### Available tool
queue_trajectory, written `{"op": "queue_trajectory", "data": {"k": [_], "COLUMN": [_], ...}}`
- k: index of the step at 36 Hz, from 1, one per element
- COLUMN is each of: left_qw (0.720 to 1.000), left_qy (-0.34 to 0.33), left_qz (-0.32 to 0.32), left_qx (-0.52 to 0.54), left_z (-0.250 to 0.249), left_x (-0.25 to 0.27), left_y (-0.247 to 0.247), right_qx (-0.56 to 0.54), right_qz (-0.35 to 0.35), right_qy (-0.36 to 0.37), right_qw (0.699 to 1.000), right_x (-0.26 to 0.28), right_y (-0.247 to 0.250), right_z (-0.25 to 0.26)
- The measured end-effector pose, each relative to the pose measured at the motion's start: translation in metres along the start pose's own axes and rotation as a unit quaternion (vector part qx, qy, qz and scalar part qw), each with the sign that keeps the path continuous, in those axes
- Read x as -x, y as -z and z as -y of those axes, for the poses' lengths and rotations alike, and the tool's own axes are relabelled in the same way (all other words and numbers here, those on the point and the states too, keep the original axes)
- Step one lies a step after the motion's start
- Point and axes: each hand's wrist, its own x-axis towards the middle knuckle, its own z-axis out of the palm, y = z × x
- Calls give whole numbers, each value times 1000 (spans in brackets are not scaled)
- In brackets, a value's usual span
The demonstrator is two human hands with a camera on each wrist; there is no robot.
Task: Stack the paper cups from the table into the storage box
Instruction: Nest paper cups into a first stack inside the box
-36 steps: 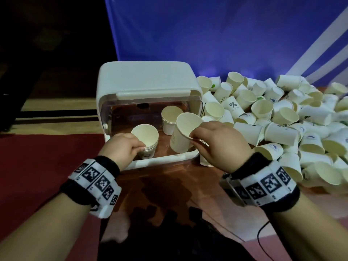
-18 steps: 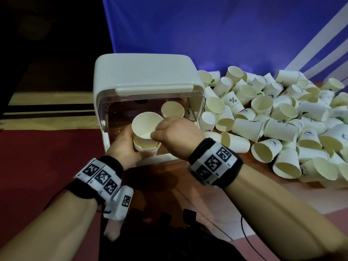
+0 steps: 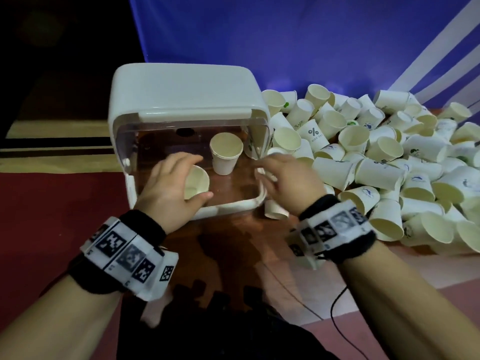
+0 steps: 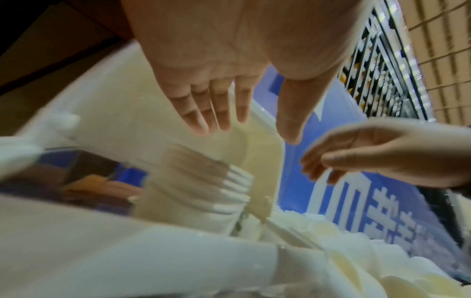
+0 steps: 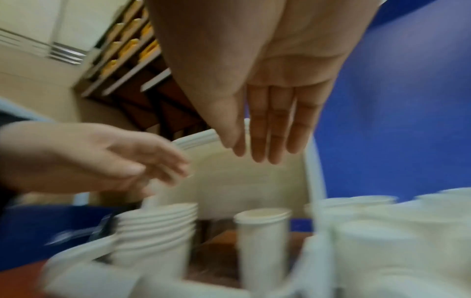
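The white storage box (image 3: 187, 100) with a clear front stands open. Inside, a stack of paper cups (image 3: 194, 183) stands at the front left and a shorter stack (image 3: 226, 154) further back. My left hand (image 3: 201, 177) hovers round the front stack (image 4: 203, 187) with straight, spread fingers (image 4: 219, 121) and does not grip it. My right hand (image 3: 267, 175) is open and empty over the box's right front corner, fingers (image 5: 267, 149) straight. A big pile of loose cups (image 3: 376, 157) lies to the right of the box.
A single cup (image 3: 275, 211) lies on its side by the box's front right corner, under my right wrist. A blue backdrop (image 3: 285, 42) rises behind the box and the pile. A black cable (image 3: 337, 307) runs across the near table.
My right hand set its cup onto the front stack, let go and drew back to the right. My left hand has loosened from the stack and now has its fingers spread.
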Motion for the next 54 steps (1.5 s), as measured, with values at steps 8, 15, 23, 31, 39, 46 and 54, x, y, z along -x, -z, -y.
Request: {"op": "queue_trajectory", "data": {"k": [8, 15, 23, 31, 39, 46, 54], "left_qw": [991, 966, 967, 998, 998, 995, 993], "left_qy": [-73, 8, 66, 37, -2, -39, -72], "left_qz": [107, 200, 170, 54, -46, -65, -33], "left_qx": [-23, -162, -177, -24, 32, -68, -87], "left_z": [-79, -114, -120, -136, -88, -32, -1], "left_x": [-46, -91, -92, -54, -12, 5, -1], "left_y": [-65, -131, -146, -78, 12, 55, 49], "right_qx": [51, -49, -112, -71, -55, -30, -21], "right_qz": [64, 97, 32, -75, -152, -161, -146], "right_qy": [-351, -338, -281, -145, 12, 104, 126], "right_qw": [933, 935, 953, 984, 987, 981, 981], "right_x": [51, 39, 41, 48, 31, 14, 5], "right_y": [34, 11, 13, 54, 70, 58, 40], "right_z": [-144, -182, -199, -170, -95, -32, 9]}}
